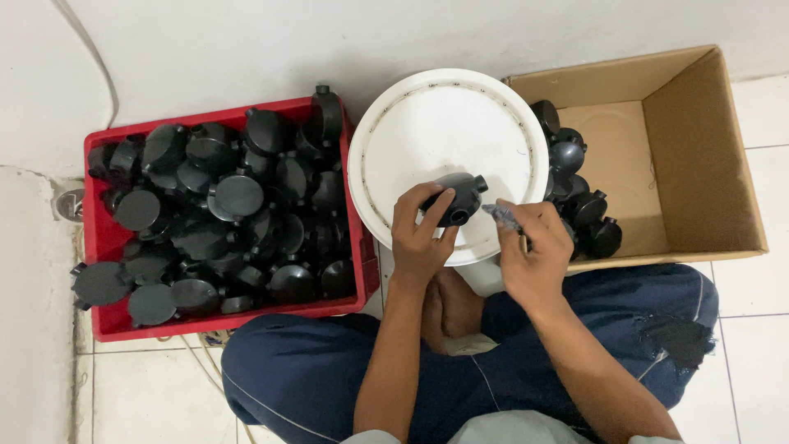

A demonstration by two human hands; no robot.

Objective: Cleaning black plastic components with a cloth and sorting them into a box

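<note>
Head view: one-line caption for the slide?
Seated person's left hand holds a round black plastic junction box over a white bucket lid; right hand grips a small tool, red crate alongside.

Small tool in right hand blurred, kind unclear, handle end buried in fist. Black round box partly covered by left hand fingers. White bucket body hidden under its lid. Lower layers in red crate unseen. Person's knees, elbows cut off at bottom edge
</note>
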